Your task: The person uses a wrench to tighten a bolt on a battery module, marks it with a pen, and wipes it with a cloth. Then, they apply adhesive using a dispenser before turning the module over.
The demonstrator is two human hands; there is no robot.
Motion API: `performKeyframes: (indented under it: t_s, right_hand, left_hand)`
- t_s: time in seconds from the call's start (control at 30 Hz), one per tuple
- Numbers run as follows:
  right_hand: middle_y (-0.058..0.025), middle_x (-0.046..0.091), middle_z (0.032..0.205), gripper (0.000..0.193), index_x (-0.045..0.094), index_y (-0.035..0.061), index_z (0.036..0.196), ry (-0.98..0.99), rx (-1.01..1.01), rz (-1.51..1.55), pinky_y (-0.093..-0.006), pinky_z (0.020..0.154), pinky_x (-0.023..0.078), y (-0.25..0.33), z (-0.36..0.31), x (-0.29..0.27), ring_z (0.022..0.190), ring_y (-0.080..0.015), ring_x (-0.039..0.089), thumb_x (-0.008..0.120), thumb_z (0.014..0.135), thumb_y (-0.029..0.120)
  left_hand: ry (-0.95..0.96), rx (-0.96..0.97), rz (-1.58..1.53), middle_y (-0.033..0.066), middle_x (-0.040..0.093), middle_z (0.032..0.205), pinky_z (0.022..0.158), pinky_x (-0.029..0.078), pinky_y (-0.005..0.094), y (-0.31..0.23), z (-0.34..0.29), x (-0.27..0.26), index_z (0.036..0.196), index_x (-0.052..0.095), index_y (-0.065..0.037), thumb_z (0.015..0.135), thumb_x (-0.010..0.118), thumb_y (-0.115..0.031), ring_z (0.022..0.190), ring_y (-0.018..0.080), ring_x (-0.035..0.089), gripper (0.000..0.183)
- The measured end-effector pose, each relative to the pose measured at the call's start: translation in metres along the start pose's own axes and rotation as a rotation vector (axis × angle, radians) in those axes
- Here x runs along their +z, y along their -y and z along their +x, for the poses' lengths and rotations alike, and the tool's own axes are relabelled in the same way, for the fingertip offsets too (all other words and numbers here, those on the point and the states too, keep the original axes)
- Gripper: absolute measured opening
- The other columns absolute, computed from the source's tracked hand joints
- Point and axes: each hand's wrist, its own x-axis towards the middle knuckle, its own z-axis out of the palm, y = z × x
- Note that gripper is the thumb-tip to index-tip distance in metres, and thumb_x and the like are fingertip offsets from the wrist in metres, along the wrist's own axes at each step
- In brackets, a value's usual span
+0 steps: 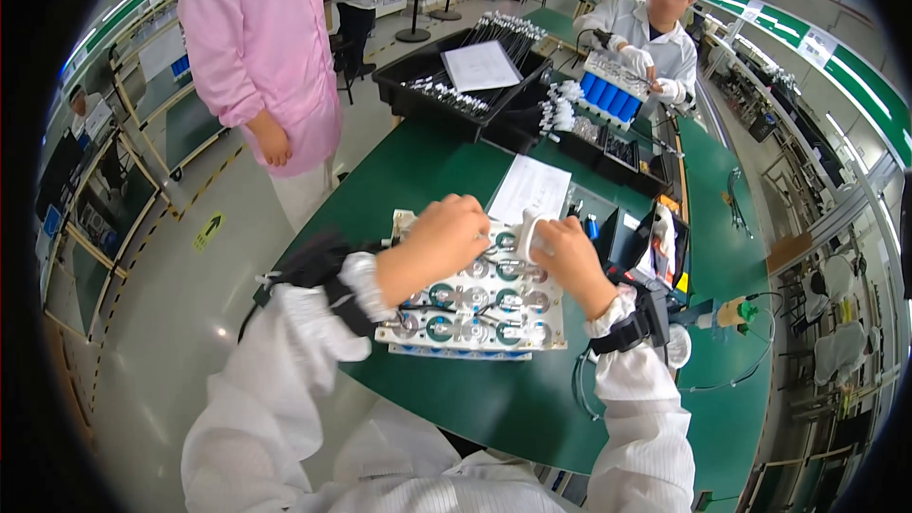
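A battery module (465,302) with a white top plate, rows of round metal terminals and short black wires lies in front of me on the green table. Blue shows along its near lower edge. Over its far left part is my left hand (446,237), fingers curled and pressed together; what they pinch, if anything, is hidden. At the far right part, my right hand (572,258) is closed round a small white piece (527,234), perhaps plastic, whose exact kind I cannot make out. Both wrists wear black straps over white sleeves.
Beyond the module lies a paper sheet (530,192). Black bins (465,76) of cables stand farther back, and a black box (622,237) sits at right near a corded tool (727,313). A co-worker (660,38) handles another blue-celled module (610,95); a person in pink (261,57) stands left.
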Motion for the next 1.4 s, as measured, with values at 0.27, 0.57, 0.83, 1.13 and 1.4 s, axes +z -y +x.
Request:
performKeyframes:
  t_s: [0.27,0.57,0.83,1.13,1.4]
  right_hand:
    - [-0.0109,0.058,0.085,0.024,0.056,0.0007,0.088,-0.079,-0.055,0.05,-0.0369,0.073,0.045,0.002,0.001,0.015,0.093,-0.0289,0.051,0.062,0.068,0.012]
    - [-0.013,0.056,0.088,0.027,0.054,-0.0014,0.089,-0.108,-0.11,0.045,-0.0347,0.076,0.046,0.006,0.004,0.008,0.088,-0.0303,0.05,0.063,0.068,0.012]
    - [-0.0134,0.057,0.091,0.029,0.054,-0.0011,0.092,-0.164,0.003,0.099,-0.0371,0.076,0.046,0.013,0.007,0.016,0.088,-0.0326,0.05,0.063,0.067,0.01]
    - [-0.012,0.06,0.094,0.061,0.043,0.0023,0.121,-0.238,0.394,0.517,-0.0324,0.069,0.046,-0.006,0.004,0.005,0.079,-0.0244,0.056,0.067,0.065,0.006]
    - [-0.0073,0.059,0.077,0.05,0.051,0.0046,0.111,-0.052,0.057,0.059,-0.033,0.063,0.043,0.015,0.005,-0.008,0.063,-0.0238,0.054,0.07,0.065,0.011]
  left_hand:
    - [0.148,0.029,0.151,0.011,0.053,0.092,0.074,0.041,0.04,-0.001,0.024,0.031,0.077,0.063,0.0,0.066,0.066,-0.013,0.09,0.0274,0.051,0.017]
    - [0.313,0.226,0.472,0.0123,0.053,0.089,0.065,0.045,0.0377,-0.011,0.04,0.03,0.072,0.064,-0.002,0.062,0.065,-0.006,0.083,0.0257,0.056,0.011]
    - [0.115,0.117,0.122,0.0122,0.053,0.094,0.076,0.042,0.0364,0.015,0.039,0.04,0.072,0.06,0.001,0.072,0.058,-0.008,0.079,0.0277,0.056,0.01]
    - [0.137,-0.098,-0.044,0.0156,0.045,0.117,0.092,0.033,0.0414,0.01,-0.005,0.006,0.08,0.065,-0.006,0.07,0.064,-0.012,0.113,0.0302,0.041,0.012]
    - [0.001,-0.059,0.074,0.013,0.047,0.116,0.096,0.028,0.0413,0.009,-0.01,0.028,0.077,0.065,-0.005,0.067,0.06,-0.005,0.114,0.0283,0.039,0.011]
